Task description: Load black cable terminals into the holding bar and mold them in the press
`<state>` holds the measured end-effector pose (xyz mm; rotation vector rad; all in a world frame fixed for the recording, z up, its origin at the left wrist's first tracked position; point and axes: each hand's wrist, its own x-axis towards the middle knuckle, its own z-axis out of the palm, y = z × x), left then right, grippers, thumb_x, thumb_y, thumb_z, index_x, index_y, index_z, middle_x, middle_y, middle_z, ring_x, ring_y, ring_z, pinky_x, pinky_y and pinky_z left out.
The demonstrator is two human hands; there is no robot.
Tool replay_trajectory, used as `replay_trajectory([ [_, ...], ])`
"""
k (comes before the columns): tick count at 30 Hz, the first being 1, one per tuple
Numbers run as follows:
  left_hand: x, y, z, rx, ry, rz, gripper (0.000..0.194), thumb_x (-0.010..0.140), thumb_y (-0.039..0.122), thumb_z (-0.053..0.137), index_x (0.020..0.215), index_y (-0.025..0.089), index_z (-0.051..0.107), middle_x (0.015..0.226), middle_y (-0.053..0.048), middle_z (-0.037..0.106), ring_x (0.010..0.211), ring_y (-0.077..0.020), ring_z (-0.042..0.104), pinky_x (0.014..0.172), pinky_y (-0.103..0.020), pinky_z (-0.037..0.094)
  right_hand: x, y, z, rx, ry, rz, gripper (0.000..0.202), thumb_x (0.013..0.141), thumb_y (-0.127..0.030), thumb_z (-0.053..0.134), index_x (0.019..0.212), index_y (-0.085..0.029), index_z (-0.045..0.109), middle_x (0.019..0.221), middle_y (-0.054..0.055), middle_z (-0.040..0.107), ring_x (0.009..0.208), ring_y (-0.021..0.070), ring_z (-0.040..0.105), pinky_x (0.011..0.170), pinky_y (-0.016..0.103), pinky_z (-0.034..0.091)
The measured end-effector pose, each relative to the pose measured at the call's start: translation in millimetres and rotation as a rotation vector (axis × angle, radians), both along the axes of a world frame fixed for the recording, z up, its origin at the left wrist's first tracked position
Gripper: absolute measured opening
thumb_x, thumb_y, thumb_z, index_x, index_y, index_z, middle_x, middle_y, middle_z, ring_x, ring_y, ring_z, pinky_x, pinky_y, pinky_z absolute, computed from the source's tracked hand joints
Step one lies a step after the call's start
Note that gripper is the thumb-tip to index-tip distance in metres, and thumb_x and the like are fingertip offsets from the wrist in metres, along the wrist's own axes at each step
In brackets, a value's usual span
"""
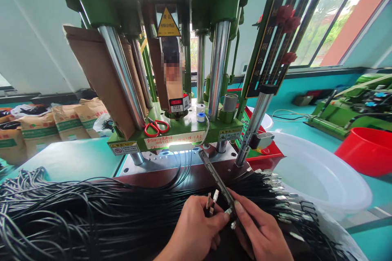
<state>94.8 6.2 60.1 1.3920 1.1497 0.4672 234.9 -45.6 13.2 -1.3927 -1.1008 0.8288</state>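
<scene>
Pinched in the fingers of my left hand (199, 224) are a few cable connectors (216, 195) with shiny metal ends. My right hand (260, 228) grips the near end of a long, narrow metal mold bar (217, 177), which slants up and away toward the press. One connector of the left hand is at the bar's side; whether it sits in a slot I cannot tell. Below and around both hands lie many black cables (122, 208), with silvery connector ends (281, 197) bunched at the right.
A green press (190, 130) with steel columns stands ahead, its lit opening holding several cables. Red-handled scissors (156, 127) rest on its ledge. At right are a white tub (318, 171) and a red bucket (367, 151). Paper sacks (70, 120) stand at left.
</scene>
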Motion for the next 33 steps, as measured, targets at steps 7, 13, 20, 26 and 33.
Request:
replay_trajectory([
  [7, -5, 2, -5.3, -0.001, -0.045, -0.001, 0.022, 0.075, 0.035, 0.06, 0.066, 0.015, 0.058, 0.041, 0.004, 0.048, 0.035, -0.0086, 0.043, 0.037, -0.018, 0.034, 1, 2, 5.0, -0.034, 0.035, 0.071, 0.043, 0.084, -0.051, 0.058, 0.114, -0.024, 0.069, 0.078, 0.005, 0.068, 0.065, 0.0192, 0.062, 0.064, 0.029, 0.055],
  [13, -24, 4, 2.7, -0.014, -0.304, 0.189, 0.027, 0.076, 0.04, 0.064, 0.078, 0.014, 0.056, 0.052, 0.003, 0.054, 0.044, -0.0108, 0.051, 0.046, -0.023, 0.042, 4, -10, 13.7, -0.169, 0.425, -0.068, 0.051, 0.07, -0.061, 0.068, 0.105, -0.025, 0.073, 0.074, 0.006, 0.068, 0.054, 0.0168, 0.058, 0.036, 0.021, 0.044],
  [20, -36, -4, -10.6, -0.169, -0.391, 0.055, 0.027, 0.067, 0.027, 0.077, 0.08, 0.011, 0.06, 0.074, -0.004, 0.062, 0.069, -0.0139, 0.061, 0.071, -0.027, 0.048, 2, -13, 17.6, -0.203, 0.503, -0.094, 0.051, 0.067, -0.058, 0.073, 0.104, -0.023, 0.074, 0.062, 0.003, 0.065, 0.039, 0.0089, 0.046, 0.03, 0.017, 0.036],
  [26, -30, -5, -17.2, -0.144, -0.417, 0.169, 0.042, 0.066, 0.042, 0.077, 0.091, 0.011, 0.061, 0.068, -0.001, 0.058, 0.056, -0.0113, 0.056, 0.055, -0.025, 0.048, 7, -12, 10.0, -0.169, 0.411, -0.093, 0.048, 0.065, -0.061, 0.072, 0.096, -0.025, 0.077, 0.065, 0.006, 0.069, 0.042, 0.016, 0.054, 0.027, 0.023, 0.039],
  [33, -24, -9, -11.1, -0.122, -0.276, 0.123, 0.037, 0.073, 0.048, 0.067, 0.079, 0.017, 0.048, 0.061, 0.004, 0.054, 0.036, -0.0049, 0.044, 0.033, -0.017, 0.034, 13, -12, 1.8, -0.171, 0.392, -0.02, 0.051, 0.064, -0.058, 0.075, 0.1, -0.022, 0.076, 0.062, 0.005, 0.067, 0.034, 0.01, 0.045, 0.026, 0.02, 0.035],
])
